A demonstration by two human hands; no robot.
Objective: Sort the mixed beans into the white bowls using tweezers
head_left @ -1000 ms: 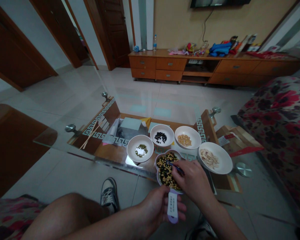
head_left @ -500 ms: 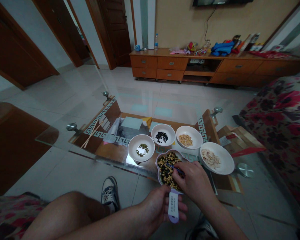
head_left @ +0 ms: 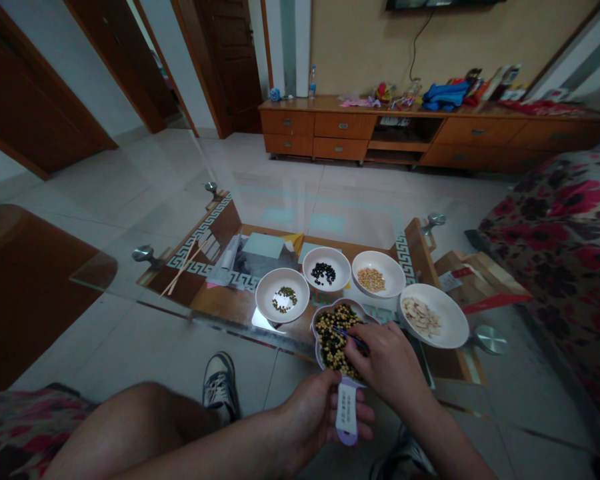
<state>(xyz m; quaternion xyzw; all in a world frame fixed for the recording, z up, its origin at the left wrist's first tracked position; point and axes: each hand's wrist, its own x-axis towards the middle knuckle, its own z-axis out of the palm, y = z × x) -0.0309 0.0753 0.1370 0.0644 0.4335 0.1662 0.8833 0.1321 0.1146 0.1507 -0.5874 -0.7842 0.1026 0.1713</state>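
Left grip (head_left: 313,413) holds lobed bowl (head_left: 362,311); right grip (head_left: 390,357), slim blue tool (head_left: 347,333).

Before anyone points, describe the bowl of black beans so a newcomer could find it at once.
On the glass-topped table stand four white bowls. Yours is second from the left: the black-bean bowl, between the green-bean bowl and the yellow-bean bowl. Of the four, it alone holds black beans.

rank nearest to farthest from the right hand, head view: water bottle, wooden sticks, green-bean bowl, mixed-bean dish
1. Mixed-bean dish, under the right hand
2. Green-bean bowl, left of the dish
3. Wooden sticks, farther left
4. Water bottle, far back on the cabinet
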